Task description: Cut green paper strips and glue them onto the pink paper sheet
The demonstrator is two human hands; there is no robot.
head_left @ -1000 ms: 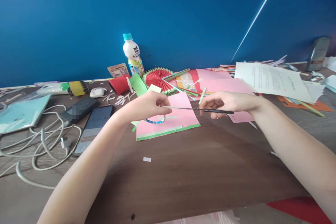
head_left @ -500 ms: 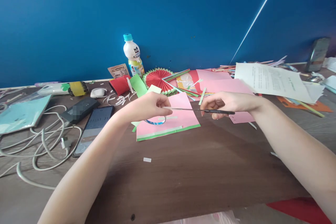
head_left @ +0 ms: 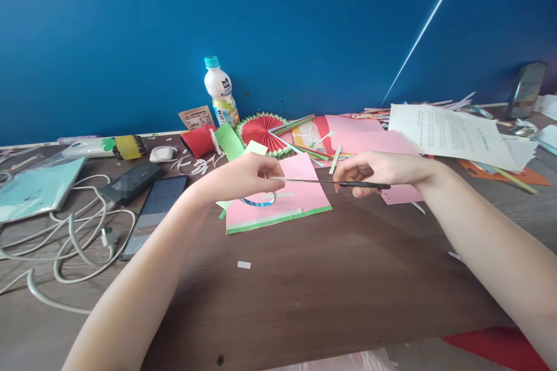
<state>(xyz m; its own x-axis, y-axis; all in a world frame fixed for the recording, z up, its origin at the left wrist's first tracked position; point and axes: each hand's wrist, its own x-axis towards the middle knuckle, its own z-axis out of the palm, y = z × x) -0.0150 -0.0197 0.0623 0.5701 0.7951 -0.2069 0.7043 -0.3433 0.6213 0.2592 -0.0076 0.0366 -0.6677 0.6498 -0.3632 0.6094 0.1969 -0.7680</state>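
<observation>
My right hand [head_left: 363, 173] is wrapped round a pair of scissors [head_left: 369, 185] with black handles. The scissors lie level, seen edge-on, and their thin blades point left to the fingertips of my left hand [head_left: 248, 174]. My left hand is closed, thumb and fingers pinched together. A roll of tape [head_left: 261, 202] with a blue-patterned core hangs just under its fingers, its top hidden by the hand. Below both lies a pink sheet [head_left: 278, 217] with a green strip along its near edge and a pale strip above that. Whether tape lies between the blades is too small to tell.
A small white piece [head_left: 244, 265] lies on the brown table [head_left: 304, 301]. To the left are a phone [head_left: 159, 208], a tangled white cable [head_left: 72, 232] and a black power bank [head_left: 133, 182]. Behind stand a bottle [head_left: 220, 90] and a red pleated paper fan [head_left: 263, 132]; printed sheets [head_left: 452, 133] lie right.
Almost nothing differs. Both hands keep their places, and the scissors have shifted very slightly.
</observation>
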